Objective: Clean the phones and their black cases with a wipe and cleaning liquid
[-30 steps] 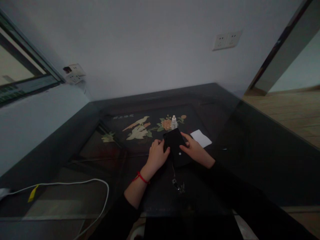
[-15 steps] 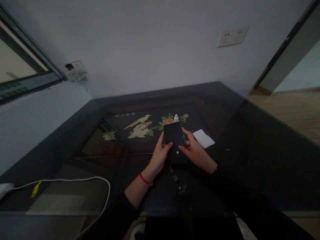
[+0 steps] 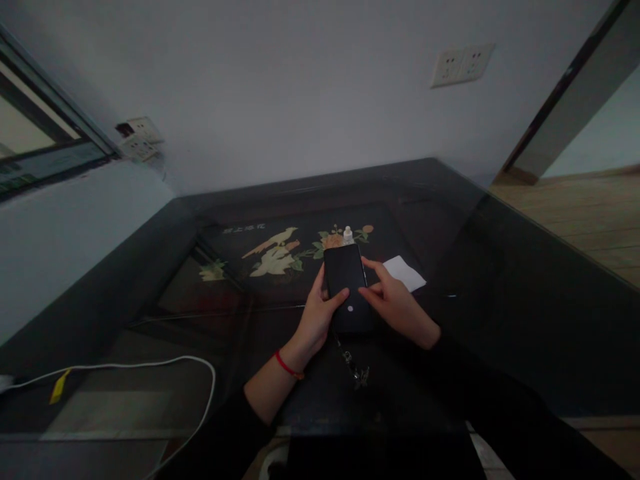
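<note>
A black smartphone (image 3: 345,270) with a pale round mark low on its dark screen is held above the table. My left hand (image 3: 319,313) grips its left side, the thumb lying over the screen. On the opposite side, my right hand (image 3: 397,303) holds the right edge between fingers and thumb. A charm strap (image 3: 354,367) with a butterfly-like pendant dangles from the phone's lower end. Just beyond the phone stands a small white-capped bottle (image 3: 348,235), its lower part hidden. A white sheet of paper (image 3: 406,273) lies beside my right hand.
The dark glossy table (image 3: 500,320) carries a bird-and-flower picture (image 3: 273,257) and meets the wall behind. A white cable (image 3: 150,364) with a yellow tag (image 3: 59,387) runs along the left. Wall sockets (image 3: 463,65) are at upper right, more sockets (image 3: 140,139) at left.
Both hands keep hold of the phone. My left thumb has slid slightly further in over the screen. The whole view has shifted a little.
</note>
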Tool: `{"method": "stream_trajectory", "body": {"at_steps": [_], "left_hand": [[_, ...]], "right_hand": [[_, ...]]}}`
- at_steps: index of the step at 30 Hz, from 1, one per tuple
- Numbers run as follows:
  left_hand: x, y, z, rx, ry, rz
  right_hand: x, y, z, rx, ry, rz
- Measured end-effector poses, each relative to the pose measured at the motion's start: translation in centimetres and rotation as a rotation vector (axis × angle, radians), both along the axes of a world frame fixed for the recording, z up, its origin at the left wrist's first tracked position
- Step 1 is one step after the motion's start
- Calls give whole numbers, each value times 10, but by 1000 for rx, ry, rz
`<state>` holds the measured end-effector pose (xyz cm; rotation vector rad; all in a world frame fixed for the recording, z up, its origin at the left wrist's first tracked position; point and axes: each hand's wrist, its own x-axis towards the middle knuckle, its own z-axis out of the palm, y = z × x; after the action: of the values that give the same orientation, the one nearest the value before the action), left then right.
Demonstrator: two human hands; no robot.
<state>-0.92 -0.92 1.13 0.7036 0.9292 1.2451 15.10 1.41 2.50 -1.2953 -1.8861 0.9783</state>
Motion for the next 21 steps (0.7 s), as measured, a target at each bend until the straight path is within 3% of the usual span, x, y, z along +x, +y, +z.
{"method": "stream_trajectory", "body": {"at_steps": [4,8,10,21], "left_hand": [[-2,1,2,-3,35,21],[-5,4,4,82,72,101],[-7,6,4,141,85,144],[-7,7,-3,131,90,121]], "right_hand": [[6,6,-4,-87,156,-7],[14,5,-8,-564,402,219],[13,3,-10,-693,449,311],[12,0,-17,-636,424,267]]}}
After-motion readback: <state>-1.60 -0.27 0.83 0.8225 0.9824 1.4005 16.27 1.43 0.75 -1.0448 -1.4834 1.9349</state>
